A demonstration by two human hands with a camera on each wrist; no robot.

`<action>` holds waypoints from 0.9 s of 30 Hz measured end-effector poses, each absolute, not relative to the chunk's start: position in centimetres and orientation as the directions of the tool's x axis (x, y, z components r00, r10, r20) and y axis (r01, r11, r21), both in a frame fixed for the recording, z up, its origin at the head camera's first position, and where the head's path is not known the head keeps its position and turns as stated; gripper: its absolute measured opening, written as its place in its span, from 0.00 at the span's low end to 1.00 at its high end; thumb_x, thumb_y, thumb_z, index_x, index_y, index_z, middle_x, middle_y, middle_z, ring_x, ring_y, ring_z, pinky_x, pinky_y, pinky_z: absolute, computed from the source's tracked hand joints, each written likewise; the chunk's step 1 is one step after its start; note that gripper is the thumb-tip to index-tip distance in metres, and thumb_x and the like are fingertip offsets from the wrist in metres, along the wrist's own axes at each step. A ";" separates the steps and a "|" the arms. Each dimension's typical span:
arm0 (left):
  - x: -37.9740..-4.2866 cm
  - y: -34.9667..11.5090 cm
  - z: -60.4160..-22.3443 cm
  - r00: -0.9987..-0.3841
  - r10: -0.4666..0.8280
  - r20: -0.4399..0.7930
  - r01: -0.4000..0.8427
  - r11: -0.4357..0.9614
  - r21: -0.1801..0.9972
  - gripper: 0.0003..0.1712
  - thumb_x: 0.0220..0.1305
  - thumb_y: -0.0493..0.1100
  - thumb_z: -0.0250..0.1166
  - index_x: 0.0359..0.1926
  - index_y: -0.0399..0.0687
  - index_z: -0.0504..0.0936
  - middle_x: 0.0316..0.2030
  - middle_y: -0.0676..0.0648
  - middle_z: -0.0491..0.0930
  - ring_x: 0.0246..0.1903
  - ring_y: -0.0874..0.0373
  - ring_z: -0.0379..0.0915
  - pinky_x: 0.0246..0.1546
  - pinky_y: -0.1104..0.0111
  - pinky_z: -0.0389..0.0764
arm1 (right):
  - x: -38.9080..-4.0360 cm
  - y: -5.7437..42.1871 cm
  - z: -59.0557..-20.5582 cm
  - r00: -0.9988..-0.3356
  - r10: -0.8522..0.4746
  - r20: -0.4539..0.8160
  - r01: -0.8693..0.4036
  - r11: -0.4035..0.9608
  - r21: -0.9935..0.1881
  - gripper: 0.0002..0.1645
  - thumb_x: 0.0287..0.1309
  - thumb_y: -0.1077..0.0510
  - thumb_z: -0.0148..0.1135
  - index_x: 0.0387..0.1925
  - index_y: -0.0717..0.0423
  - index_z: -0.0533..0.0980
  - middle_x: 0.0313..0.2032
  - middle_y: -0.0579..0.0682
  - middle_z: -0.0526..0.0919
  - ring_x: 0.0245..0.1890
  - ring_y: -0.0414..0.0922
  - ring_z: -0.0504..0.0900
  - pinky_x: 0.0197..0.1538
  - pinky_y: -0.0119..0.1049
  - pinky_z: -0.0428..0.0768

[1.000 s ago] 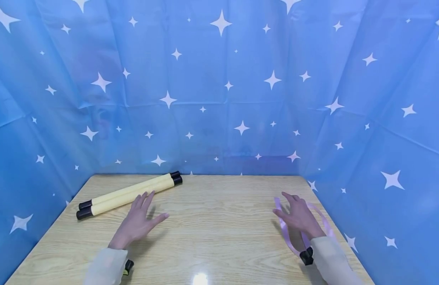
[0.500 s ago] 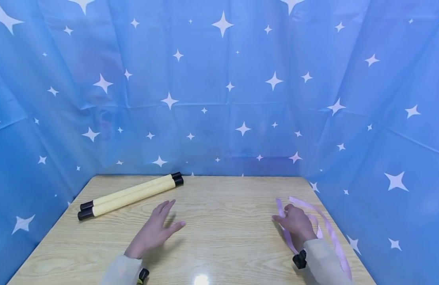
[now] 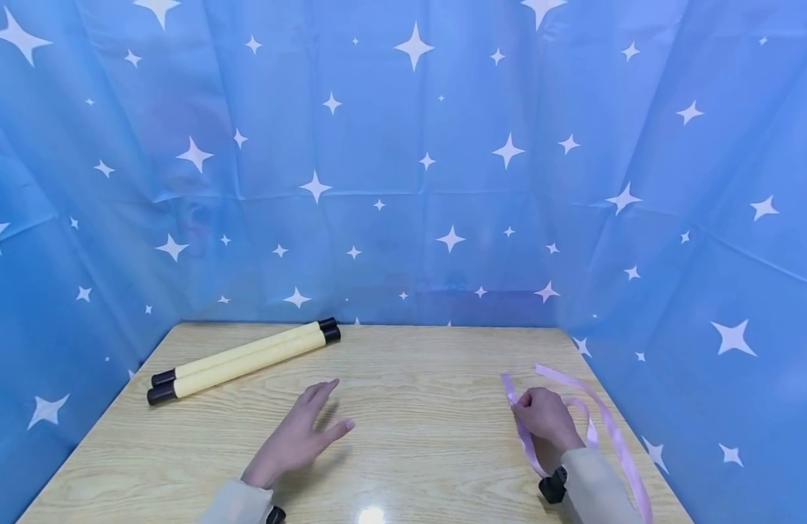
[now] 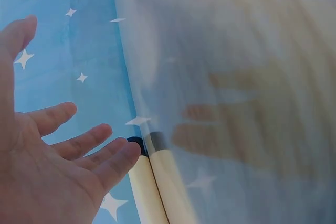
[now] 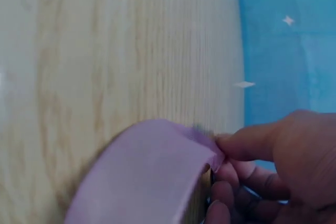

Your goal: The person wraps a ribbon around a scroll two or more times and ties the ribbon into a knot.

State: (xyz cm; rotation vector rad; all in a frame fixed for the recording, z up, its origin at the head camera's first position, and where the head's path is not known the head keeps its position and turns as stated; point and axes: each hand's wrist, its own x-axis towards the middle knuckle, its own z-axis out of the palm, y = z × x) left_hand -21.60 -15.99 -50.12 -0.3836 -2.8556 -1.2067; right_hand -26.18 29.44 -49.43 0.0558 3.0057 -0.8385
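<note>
A lilac ribbon (image 3: 611, 429) lies in loose loops at the right side of the table. My right hand (image 3: 549, 418) pinches one strand of it; in the right wrist view thumb and curled fingers grip the ribbon (image 5: 142, 177), which arches up from the wood. Over the middle-left of the table hovers my left hand (image 3: 298, 437), fingers extended and holding nothing. Two cream scrolls (image 3: 252, 356) with black ends lie side by side at the back left, beyond the left hand and apart from it. The left wrist view shows that open palm (image 4: 58, 166) near a scroll's black end.
The wooden table (image 3: 429, 378) is enclosed at the back and sides by a blue curtain (image 3: 377, 145) with white stars. Each wrist wears a small black device (image 3: 552, 485) at the sleeve cuff.
My right hand has closed its fingers on the ribbon, and the ribbon's loops have shifted. The left hand has moved right and nearer, away from the scrolls.
</note>
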 end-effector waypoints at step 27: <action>-21.1 -11.9 -49.6 -0.926 0.319 0.201 0.356 0.566 0.744 0.35 0.74 0.62 0.59 0.74 0.54 0.68 0.68 0.46 0.73 0.69 0.45 0.70 0.66 0.44 0.74 | -24.4 23.4 -47.5 -0.965 -0.254 0.060 -0.211 0.623 -0.753 0.04 0.60 0.60 0.69 0.31 0.51 0.80 0.27 0.46 0.82 0.26 0.37 0.78 0.32 0.28 0.77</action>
